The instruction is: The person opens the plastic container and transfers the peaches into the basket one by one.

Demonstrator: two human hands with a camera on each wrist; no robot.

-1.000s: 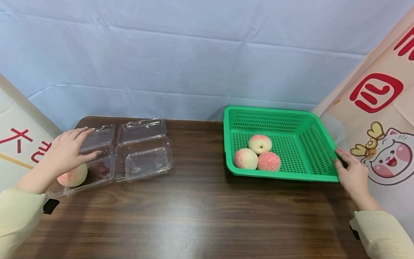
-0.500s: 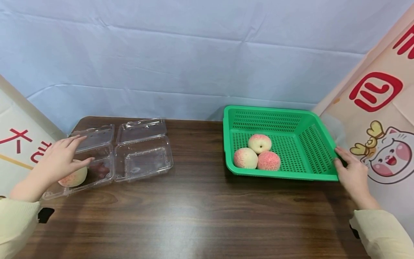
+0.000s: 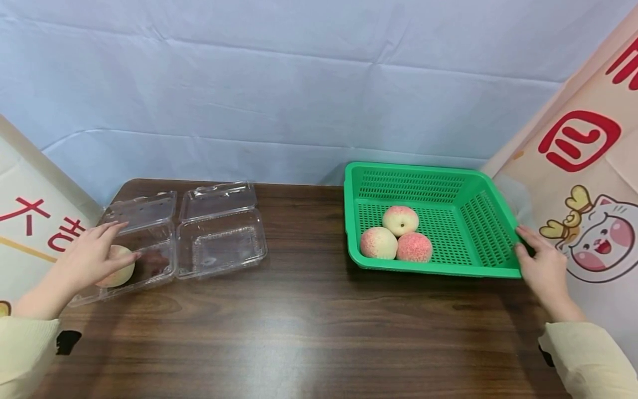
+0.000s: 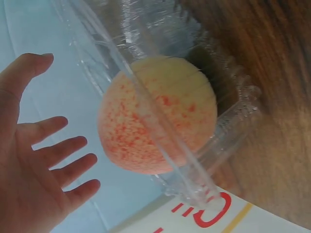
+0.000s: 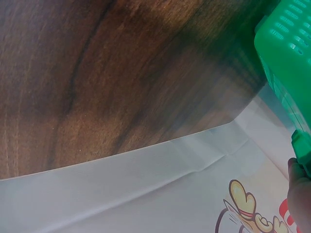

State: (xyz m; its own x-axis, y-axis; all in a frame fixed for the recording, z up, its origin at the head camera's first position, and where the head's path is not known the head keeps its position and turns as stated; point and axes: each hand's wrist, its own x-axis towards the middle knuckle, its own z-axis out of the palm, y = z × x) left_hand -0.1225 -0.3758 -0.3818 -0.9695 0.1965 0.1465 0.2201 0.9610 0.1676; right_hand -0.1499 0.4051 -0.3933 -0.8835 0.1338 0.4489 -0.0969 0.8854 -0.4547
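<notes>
My left hand (image 3: 87, 263) hovers over the left clear plastic clamshell container (image 3: 149, 238), fingers extended and holding nothing. A peach (image 3: 119, 271) sits in that container, partly hidden behind the hand. In the left wrist view the spread fingers are apart from the peach (image 4: 155, 116), which shows through the clear plastic. At the other side, my right hand (image 3: 543, 271) grips the right rim of a green plastic basket (image 3: 468, 270). Three more peaches (image 3: 401, 221) lie grouped in the basket's left front part. The right wrist view catches only part of the hand (image 5: 300, 199) at the basket.
A second clear clamshell container (image 3: 224, 246), lid raised back, adjoins the first one. A dark red patch (image 3: 158, 261) shows through the left container. The wooden table (image 3: 299, 321) ends against a pale blue cloth (image 3: 299, 111). Printed banners (image 3: 598, 238) stand at both sides.
My left hand has drawn leftward and a little toward me, uncovering more of the left container's lid. My right hand and the basket have stayed in place.
</notes>
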